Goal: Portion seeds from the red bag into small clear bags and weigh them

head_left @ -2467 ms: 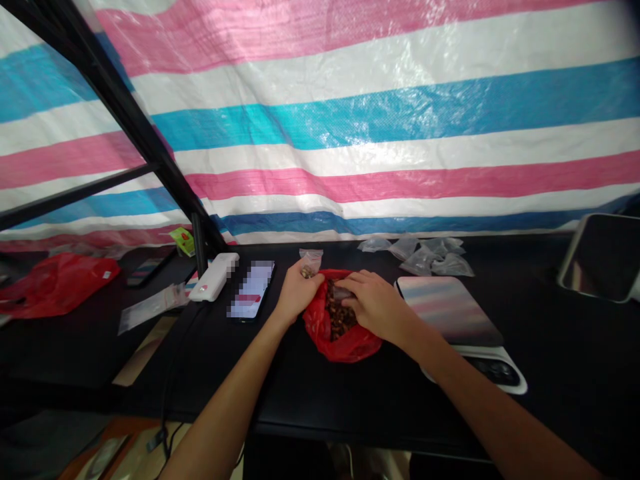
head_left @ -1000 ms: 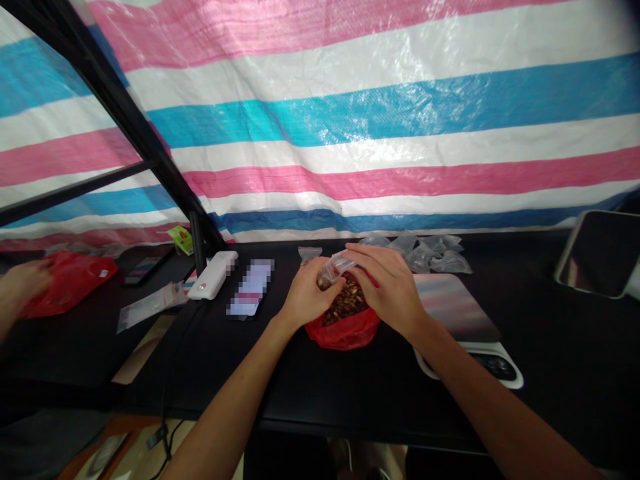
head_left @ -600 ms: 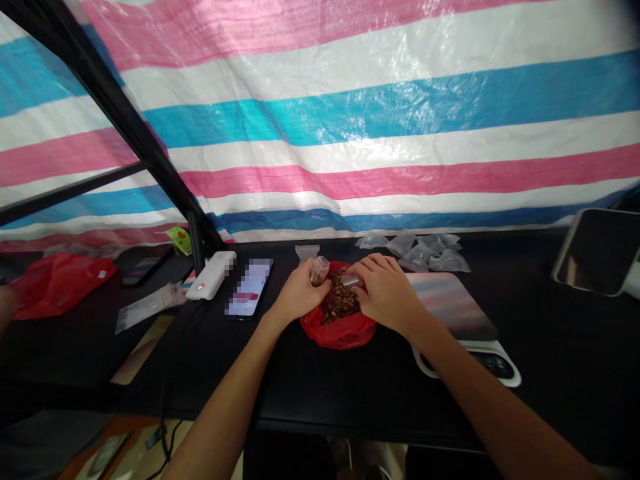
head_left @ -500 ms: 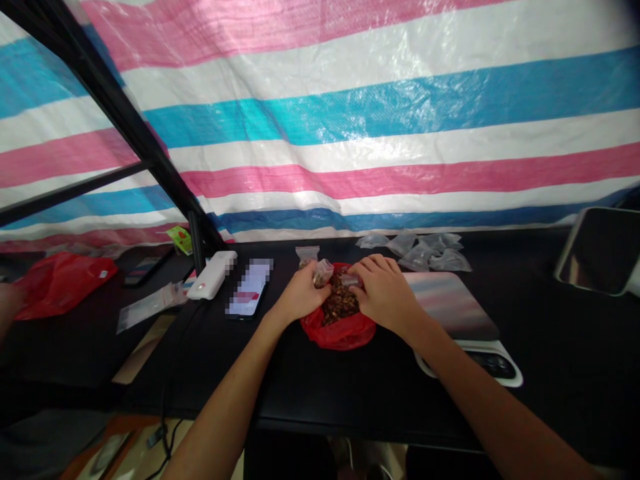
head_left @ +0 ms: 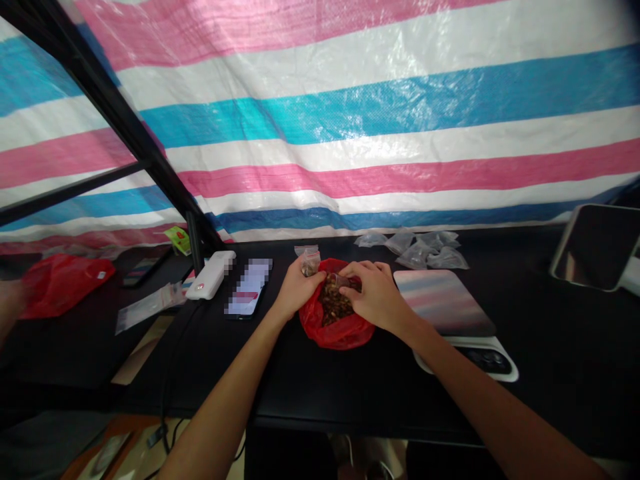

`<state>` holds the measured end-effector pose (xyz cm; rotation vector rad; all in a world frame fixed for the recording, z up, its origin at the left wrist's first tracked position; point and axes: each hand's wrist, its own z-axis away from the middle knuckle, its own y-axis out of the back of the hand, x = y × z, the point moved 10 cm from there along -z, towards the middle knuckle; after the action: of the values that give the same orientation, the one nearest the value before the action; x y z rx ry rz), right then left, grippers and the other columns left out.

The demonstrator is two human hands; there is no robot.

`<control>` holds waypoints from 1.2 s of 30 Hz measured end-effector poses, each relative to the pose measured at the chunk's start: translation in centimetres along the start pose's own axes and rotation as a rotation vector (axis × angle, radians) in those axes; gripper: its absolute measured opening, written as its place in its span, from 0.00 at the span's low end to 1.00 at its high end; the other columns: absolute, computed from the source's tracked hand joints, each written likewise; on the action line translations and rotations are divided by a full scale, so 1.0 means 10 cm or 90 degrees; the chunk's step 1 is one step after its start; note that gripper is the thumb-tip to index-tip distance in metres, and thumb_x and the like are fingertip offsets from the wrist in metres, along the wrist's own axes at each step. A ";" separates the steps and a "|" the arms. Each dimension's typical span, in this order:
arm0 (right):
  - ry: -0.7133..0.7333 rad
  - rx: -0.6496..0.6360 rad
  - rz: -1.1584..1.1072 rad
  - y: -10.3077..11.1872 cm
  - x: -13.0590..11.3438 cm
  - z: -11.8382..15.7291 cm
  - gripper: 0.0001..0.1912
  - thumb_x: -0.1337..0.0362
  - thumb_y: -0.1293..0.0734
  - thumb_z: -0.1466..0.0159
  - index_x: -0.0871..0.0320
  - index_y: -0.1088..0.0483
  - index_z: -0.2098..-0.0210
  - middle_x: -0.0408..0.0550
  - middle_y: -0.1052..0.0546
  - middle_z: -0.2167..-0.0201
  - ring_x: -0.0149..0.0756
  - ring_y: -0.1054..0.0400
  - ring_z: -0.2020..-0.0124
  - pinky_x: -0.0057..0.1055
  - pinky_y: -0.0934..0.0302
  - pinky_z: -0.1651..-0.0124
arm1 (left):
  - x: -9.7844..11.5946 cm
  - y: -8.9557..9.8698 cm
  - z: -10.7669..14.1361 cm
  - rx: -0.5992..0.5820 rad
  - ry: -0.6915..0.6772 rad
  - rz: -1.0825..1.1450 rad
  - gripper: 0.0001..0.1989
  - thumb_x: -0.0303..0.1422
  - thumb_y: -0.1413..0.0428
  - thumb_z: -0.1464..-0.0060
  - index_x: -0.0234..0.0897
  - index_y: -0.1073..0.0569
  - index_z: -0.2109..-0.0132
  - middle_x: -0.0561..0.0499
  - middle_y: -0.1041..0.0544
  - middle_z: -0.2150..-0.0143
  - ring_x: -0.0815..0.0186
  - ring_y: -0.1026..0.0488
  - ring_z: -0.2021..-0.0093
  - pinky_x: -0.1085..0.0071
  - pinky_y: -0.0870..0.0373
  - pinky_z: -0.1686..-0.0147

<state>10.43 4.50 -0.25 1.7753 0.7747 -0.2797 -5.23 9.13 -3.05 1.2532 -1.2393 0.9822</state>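
A red plastic bag (head_left: 345, 337) sits on the black table with its mouth spread wide, full of small brown pieces like nuts or seeds (head_left: 334, 305). At its left rim my left hand (head_left: 296, 288) is closed on a small clear zip bag (head_left: 311, 264), which has something brownish in its bottom. Over the brown pieces, my right hand (head_left: 376, 293) pinches a small clear cup-like container (head_left: 342, 281); its exact shape is partly hidden by the fingers. The top of another small zip bag (head_left: 303, 251) shows just behind my left hand.
Several clear bags (head_left: 425, 251) lie at the back. A phone (head_left: 249, 288) and a white power bank (head_left: 212, 275) lie left; a pinkish-grey flat panel (head_left: 445, 300) is right. A phone-like screen (head_left: 595, 247) stands far right. Another person's hand (head_left: 7, 307) is by a red bag (head_left: 65, 287).
My left hand has drawn the zip bag slightly left and more upright, away from the bag's mouth. My right hand, with the clear container, has shifted slightly left over the brown pieces.
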 end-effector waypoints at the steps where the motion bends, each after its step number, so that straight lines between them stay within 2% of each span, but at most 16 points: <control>1: -0.010 -0.002 -0.011 0.00 0.01 0.00 0.09 0.70 0.29 0.39 0.52 0.26 0.60 0.44 0.16 0.58 0.44 0.28 0.50 0.46 0.52 0.44 | 0.03 0.01 0.00 0.004 -0.015 -0.008 0.11 0.30 0.37 0.52 0.36 0.24 0.58 0.52 0.21 0.65 0.65 0.26 0.66 0.69 0.30 0.61; 5: -0.035 0.015 -0.048 0.06 0.07 -0.03 0.12 0.71 0.30 0.39 0.52 0.27 0.58 0.43 0.17 0.59 0.44 0.26 0.52 0.48 0.51 0.43 | 0.16 0.00 0.01 -0.007 -0.084 -0.026 0.10 0.32 0.37 0.49 0.36 0.24 0.59 0.51 0.21 0.63 0.65 0.25 0.63 0.68 0.30 0.58; 8: -0.025 0.068 -0.094 0.20 0.09 -0.06 0.12 0.71 0.30 0.38 0.52 0.27 0.56 0.44 0.17 0.58 0.44 0.25 0.53 0.49 0.47 0.42 | 0.17 -0.04 0.02 -0.038 -0.088 -0.018 0.10 0.33 0.36 0.48 0.37 0.26 0.60 0.53 0.23 0.65 0.66 0.26 0.65 0.69 0.30 0.60; 11: 0.014 0.133 -0.129 0.37 0.05 -0.07 0.12 0.70 0.32 0.37 0.52 0.27 0.55 0.46 0.18 0.56 0.46 0.25 0.51 0.48 0.43 0.41 | 0.19 -0.09 0.04 -0.065 -0.110 -0.061 0.07 0.32 0.37 0.47 0.38 0.27 0.62 0.54 0.25 0.67 0.66 0.28 0.67 0.70 0.32 0.63; 14: 0.058 0.194 -0.116 0.51 -0.03 -0.04 0.12 0.68 0.32 0.35 0.52 0.28 0.52 0.49 0.18 0.52 0.47 0.25 0.49 0.47 0.41 0.41 | 0.25 -0.15 0.08 -0.078 -0.180 -0.164 0.06 0.29 0.38 0.47 0.38 0.27 0.62 0.51 0.25 0.64 0.63 0.28 0.62 0.68 0.32 0.60; 18: 0.151 0.202 -0.063 0.55 -0.25 0.03 0.14 0.67 0.33 0.32 0.51 0.27 0.48 0.49 0.19 0.46 0.46 0.27 0.43 0.45 0.40 0.39 | 0.31 -0.24 0.14 -0.093 -0.264 -0.287 0.06 0.28 0.38 0.46 0.39 0.28 0.63 0.51 0.28 0.62 0.61 0.30 0.60 0.66 0.34 0.59; 21: 0.200 0.182 -0.036 0.53 -0.36 0.06 0.14 0.68 0.38 0.28 0.50 0.25 0.48 0.48 0.21 0.42 0.44 0.28 0.40 0.45 0.41 0.37 | 0.31 -0.25 0.15 -0.095 -0.266 -0.294 0.06 0.31 0.37 0.45 0.39 0.29 0.63 0.51 0.29 0.63 0.61 0.31 0.61 0.66 0.34 0.59; 25: 0.195 0.184 -0.022 0.53 -0.37 0.07 0.14 0.66 0.38 0.27 0.49 0.26 0.46 0.47 0.22 0.41 0.45 0.29 0.39 0.46 0.41 0.36 | 0.29 -0.27 0.15 -0.111 -0.245 -0.254 0.07 0.33 0.37 0.44 0.39 0.28 0.61 0.51 0.27 0.62 0.61 0.29 0.60 0.66 0.34 0.57; 28: 0.156 0.227 -0.033 0.57 -0.28 0.06 0.14 0.63 0.35 0.29 0.50 0.28 0.44 0.50 0.21 0.43 0.47 0.29 0.41 0.46 0.40 0.37 | 0.26 -0.26 0.13 -0.118 -0.210 -0.210 0.07 0.34 0.37 0.44 0.39 0.27 0.60 0.50 0.26 0.61 0.61 0.28 0.59 0.67 0.33 0.57; 30: 0.095 0.258 -0.056 0.59 -0.14 0.05 0.15 0.64 0.34 0.30 0.52 0.29 0.44 0.52 0.21 0.46 0.47 0.27 0.45 0.45 0.37 0.42 | 0.25 -0.22 0.11 -0.101 -0.184 -0.172 0.08 0.35 0.38 0.43 0.39 0.28 0.60 0.51 0.26 0.62 0.62 0.29 0.61 0.68 0.33 0.58; 32: 0.040 0.240 -0.061 0.54 -0.03 0.02 0.15 0.65 0.33 0.33 0.54 0.28 0.47 0.52 0.20 0.50 0.47 0.26 0.51 0.44 0.36 0.46 | 0.27 -0.14 0.09 -0.064 -0.173 -0.125 0.09 0.36 0.39 0.41 0.38 0.30 0.59 0.52 0.27 0.63 0.65 0.29 0.63 0.70 0.33 0.60; 34: 0.036 0.149 -0.023 0.39 -0.03 -0.01 0.14 0.67 0.31 0.36 0.54 0.26 0.50 0.51 0.19 0.53 0.47 0.26 0.52 0.45 0.38 0.46 | 0.31 -0.04 0.09 -0.017 -0.181 -0.099 0.10 0.36 0.40 0.41 0.39 0.33 0.58 0.54 0.29 0.65 0.67 0.31 0.66 0.72 0.33 0.63; 36: 0.076 0.045 0.019 0.21 -0.13 -0.01 0.15 0.66 0.30 0.37 0.52 0.25 0.50 0.49 0.18 0.53 0.48 0.27 0.50 0.47 0.42 0.43 | 0.35 0.04 0.10 0.022 -0.197 -0.112 0.11 0.36 0.40 0.40 0.40 0.34 0.56 0.56 0.30 0.65 0.69 0.32 0.68 0.73 0.34 0.65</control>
<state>10.75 3.77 2.12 1.8819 0.8310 -0.1851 -5.27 7.83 0.37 1.5565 -1.3237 0.7020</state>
